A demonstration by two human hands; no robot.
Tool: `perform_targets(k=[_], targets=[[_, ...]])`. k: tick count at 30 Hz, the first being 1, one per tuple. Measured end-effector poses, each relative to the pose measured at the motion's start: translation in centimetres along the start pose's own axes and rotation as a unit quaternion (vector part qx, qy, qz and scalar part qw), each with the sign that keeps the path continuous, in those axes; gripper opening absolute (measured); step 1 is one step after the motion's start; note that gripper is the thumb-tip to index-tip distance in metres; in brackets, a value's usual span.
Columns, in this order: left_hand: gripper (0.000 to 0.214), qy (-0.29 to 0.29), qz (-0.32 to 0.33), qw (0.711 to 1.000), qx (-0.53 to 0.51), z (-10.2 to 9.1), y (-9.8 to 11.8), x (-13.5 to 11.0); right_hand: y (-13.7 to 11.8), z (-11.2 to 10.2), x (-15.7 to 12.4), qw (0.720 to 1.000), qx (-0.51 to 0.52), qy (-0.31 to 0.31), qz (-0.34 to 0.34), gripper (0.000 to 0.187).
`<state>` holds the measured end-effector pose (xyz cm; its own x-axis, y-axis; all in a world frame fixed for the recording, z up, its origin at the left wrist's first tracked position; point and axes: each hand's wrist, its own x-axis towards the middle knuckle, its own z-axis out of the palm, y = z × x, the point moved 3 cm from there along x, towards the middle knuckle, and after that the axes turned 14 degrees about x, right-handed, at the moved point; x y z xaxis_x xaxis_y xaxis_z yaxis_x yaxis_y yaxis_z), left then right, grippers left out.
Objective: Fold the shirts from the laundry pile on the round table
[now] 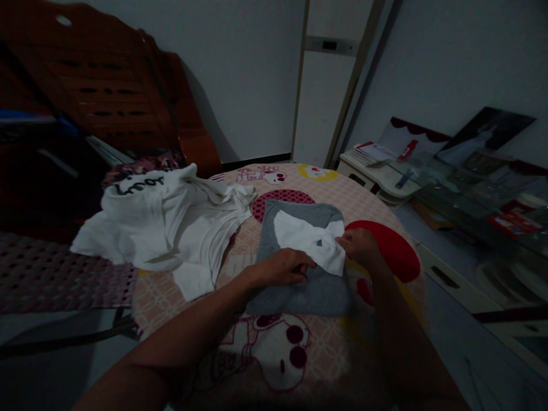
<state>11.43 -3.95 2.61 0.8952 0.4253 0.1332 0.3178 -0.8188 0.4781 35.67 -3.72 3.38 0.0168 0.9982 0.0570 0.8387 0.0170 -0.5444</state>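
A small white cloth item [295,231], long and sock-like in outline, lies across a folded grey knit garment [299,299] on the round table. My left hand [286,266] rests over the grey knit, its fingers curled in a pinch at the near edge of the white cloth. At the cloth's right end, my right hand [359,244] pinches the fabric between thumb and fingers. A small grey spot shows in the middle of the white cloth; I cannot tell whether it is a mark or a gap.
A crumpled white shirt [171,217] with dark lettering covers the table's left side. The tablecloth [329,359] has cartoon prints. Behind stands a wooden bench [98,85]; a woven seat [64,274] is at left. A glass-topped cabinet [462,194] with papers and a picture stands right.
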Motion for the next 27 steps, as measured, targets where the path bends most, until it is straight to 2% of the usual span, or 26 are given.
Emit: perform_targets(k=[3,6,8,10,11,13,16,18,20,21,22,23,25,26,27], targets=[[0.025,-0.012,-0.022,1.0,0.014,0.9,-0.4,0.3,1.5,0.6,0.3,0.997,-0.038,-0.066,0.016,0.046],[0.018,0.046,-0.083,0.994,0.057,0.3,-0.3,0.6,2.4,1.2,0.5,0.992,0.001,-0.127,0.019,0.052],[0.034,0.093,-0.082,0.986,0.112,-0.2,0.3,1.1,2.8,1.4,0.5,0.987,0.05,-0.148,0.034,0.051],[0.051,0.097,-0.041,0.98,0.169,0.0,1.1,2.0,3.0,1.5,0.5,0.982,0.102,-0.155,0.046,0.049],[0.055,0.083,-0.02,0.977,0.195,0.4,1.5,2.6,3.1,1.5,0.5,0.978,0.126,-0.156,0.05,0.048],[0.049,0.04,0.005,0.97,0.241,1.4,2.0,3.9,3.4,1.7,0.4,0.97,0.174,-0.157,0.063,0.047],[0.033,-0.008,-0.002,0.965,0.264,2.5,2.3,5.5,4.1,2.1,0.3,0.949,0.26,-0.138,0.116,0.041],[0.029,0.02,-0.055,0.973,0.222,2.3,1.6,6.1,4.4,2.3,0.4,0.931,0.321,-0.094,0.147,0.038],[0.024,0.111,-0.146,0.976,0.114,1.4,-0.1,6.1,4.4,2.3,0.7,0.916,0.365,-0.027,0.162,0.037],[0.022,0.165,-0.204,0.964,0.035,0.9,-1.3,5.8,4.4,2.3,0.8,0.909,0.381,0.007,0.166,0.037],[0.022,0.21,-0.262,0.94,-0.055,0.5,-2.7,5.4,4.3,2.3,0.9,0.902,0.393,0.036,0.172,0.036],[0.021,0.239,-0.32,0.904,-0.152,0.4,-4.1,5.0,4.2,2.4,1.0,0.896,0.401,0.062,0.178,0.035],[0.012,0.252,-0.402,0.82,-0.319,0.7,-6.4,4.1,4.0,2.6,1.2,0.888,0.408,0.1,0.188,0.03],[0.006,0.249,-0.416,0.789,-0.377,0.9,-7.1,3.8,4.1,2.8,1.3,0.886,0.407,0.115,0.189,0.027],[0.006,0.246,-0.415,0.771,-0.417,1.1,-7.5,3.7,4.1,2.9,1.4,0.885,0.406,0.128,0.187,0.024]])
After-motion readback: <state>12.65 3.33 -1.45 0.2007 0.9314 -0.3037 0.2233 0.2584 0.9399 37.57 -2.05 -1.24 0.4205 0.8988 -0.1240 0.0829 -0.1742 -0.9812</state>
